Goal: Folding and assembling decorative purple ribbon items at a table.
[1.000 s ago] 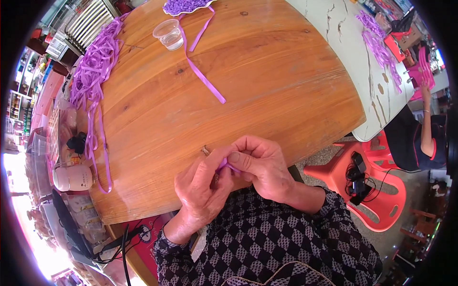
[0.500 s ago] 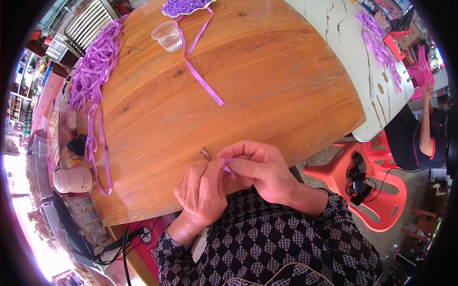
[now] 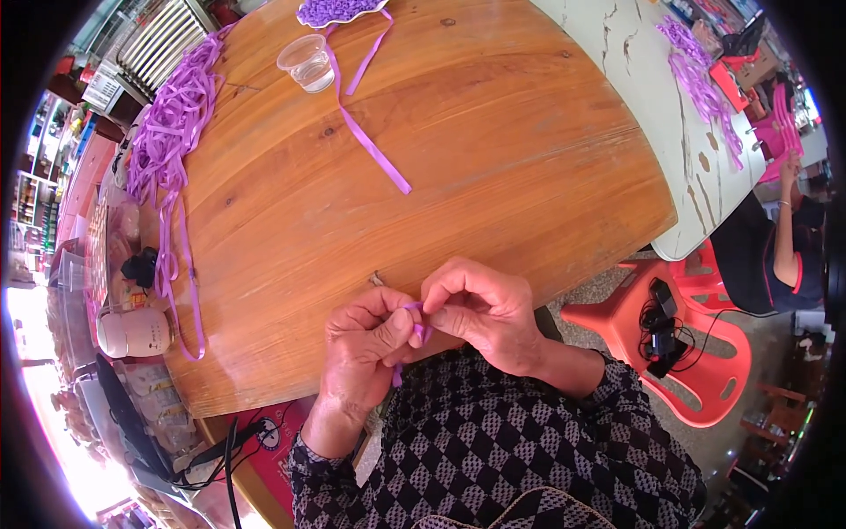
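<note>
At the near edge of the round wooden bench (image 3: 493, 176), the left hand (image 3: 366, 344) and right hand (image 3: 485, 309) meet, fingertips pinching a small purple strip (image 3: 414, 309) between them; both grips are tight on it. Beyond the grip lies a long ribbon (image 3: 370, 145), then a clear cup (image 3: 308, 63). Far left of it, a ribbon pile (image 3: 167, 132).
</note>
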A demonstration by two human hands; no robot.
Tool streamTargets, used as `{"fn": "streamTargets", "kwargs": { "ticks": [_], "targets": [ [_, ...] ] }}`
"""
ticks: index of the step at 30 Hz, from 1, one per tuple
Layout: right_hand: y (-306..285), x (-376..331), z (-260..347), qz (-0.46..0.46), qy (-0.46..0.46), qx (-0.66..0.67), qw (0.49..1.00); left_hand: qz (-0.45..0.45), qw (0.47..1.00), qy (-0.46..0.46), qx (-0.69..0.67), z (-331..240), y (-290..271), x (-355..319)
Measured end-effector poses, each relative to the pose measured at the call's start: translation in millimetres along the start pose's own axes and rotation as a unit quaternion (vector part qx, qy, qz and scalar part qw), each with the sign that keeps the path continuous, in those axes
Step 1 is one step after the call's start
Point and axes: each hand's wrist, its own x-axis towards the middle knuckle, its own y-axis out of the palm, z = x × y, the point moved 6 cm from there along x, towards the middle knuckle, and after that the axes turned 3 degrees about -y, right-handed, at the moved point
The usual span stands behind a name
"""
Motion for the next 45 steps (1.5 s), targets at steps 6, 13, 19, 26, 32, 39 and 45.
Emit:
{"fn": "streamTargets", "kwargs": {
  "ticks": [6,13,19,26,32,39,45],
  "targets": [
    [4.2,-1.4,14.6,0.023,0.021,-0.136,0.99,-0.107,0.987,0.095,0.079,-12.9,-0.4,-6.1],
    [-3.9,2.4,4.2,-0.025,0.023,-0.03,0.999,-0.104,0.947,0.192,0.235,-23.8,10.5,-12.6],
    [-37.6,9.1,24.0,-0.14,0.059,0.057,0.987,-0.017,0.987,0.037,0.157,-44.5,7.9,-14.0],
    [-64.5,13.2,35.9,-0.169,0.054,0.075,0.981,-0.021,0.942,-0.121,0.312,-83.3,-66.8,-28.6],
    [-44.4,30.8,62.0,-0.11,0.03,0.09,0.989,0.057,0.9,0.174,0.396,-57.3,27.6,8.9],
    [-91.6,43.1,105.4,-0.174,-0.068,0.0,0.982,0.089,0.887,-0.165,0.422,-54.1,-2.5,-10.7],
    [-81.6,28.4,42.5,-0.192,0.047,0.044,0.979,-0.188,0.764,0.216,0.578,-216.9,-76.3,-7.7]
  ]
}}
